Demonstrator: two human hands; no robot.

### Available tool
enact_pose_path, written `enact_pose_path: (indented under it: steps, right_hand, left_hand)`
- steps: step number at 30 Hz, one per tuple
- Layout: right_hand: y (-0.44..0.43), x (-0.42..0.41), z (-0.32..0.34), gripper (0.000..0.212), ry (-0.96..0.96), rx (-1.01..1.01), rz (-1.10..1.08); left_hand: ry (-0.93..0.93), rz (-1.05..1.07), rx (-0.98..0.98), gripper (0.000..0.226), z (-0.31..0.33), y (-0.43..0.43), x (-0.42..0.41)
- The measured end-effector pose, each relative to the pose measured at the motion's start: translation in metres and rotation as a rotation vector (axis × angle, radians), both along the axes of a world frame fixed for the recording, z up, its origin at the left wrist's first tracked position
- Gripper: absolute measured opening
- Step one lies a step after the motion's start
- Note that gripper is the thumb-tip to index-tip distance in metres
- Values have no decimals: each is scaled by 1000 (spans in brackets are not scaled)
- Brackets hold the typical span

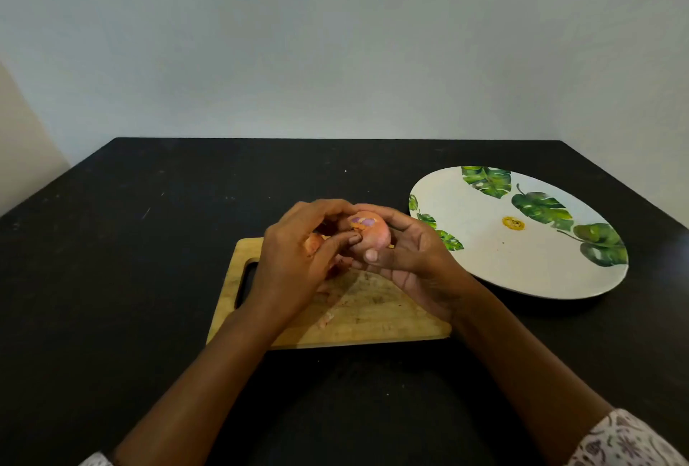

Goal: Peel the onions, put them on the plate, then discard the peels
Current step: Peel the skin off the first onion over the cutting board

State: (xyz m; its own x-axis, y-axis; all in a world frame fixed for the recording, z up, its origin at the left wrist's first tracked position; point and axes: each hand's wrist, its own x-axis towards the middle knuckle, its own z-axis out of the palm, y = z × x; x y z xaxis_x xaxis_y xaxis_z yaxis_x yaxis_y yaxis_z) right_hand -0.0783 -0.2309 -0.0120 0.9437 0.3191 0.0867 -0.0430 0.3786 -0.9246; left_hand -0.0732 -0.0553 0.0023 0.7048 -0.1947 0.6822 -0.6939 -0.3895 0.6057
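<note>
- Dark bench (149, 241) under a pale wall (335, 36); my hands meet above it, over the far end of a wooden cutting board (373, 320).
- My right hand (410, 256) cups the onion (369, 232) from below, fingers curled round it.
- My left hand (298, 253) curls over its left side, thumb and forefinger pinching loose skin near the top.
- Mostly orange-skinned, the onion shows one bared purple patch.
- Peel scraps (328, 312) lie on the board beneath my hands.
- A white, leaf-patterned plate (522, 260) sits on the bench right of the board.

Black table (149, 241) against a plain pale grey wall (335, 36).
</note>
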Motion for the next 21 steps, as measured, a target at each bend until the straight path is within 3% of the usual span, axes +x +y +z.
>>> enact_pose_path:
  steps: [9, 15, 21]
  right_hand:
    - [5, -3, 2, 59, -107, -159, -210]
    - [5, 2, -7, 59, -293, -451, -433]
    - [3, 3, -8, 56, -270, -429, -415]
  left_hand:
    - [142, -34, -42, 33, 1, -6, -4]
    - [129, -45, -149, 22, 6, -7, -6]
    - [77, 134, -148, 16, 1, -1, 1]
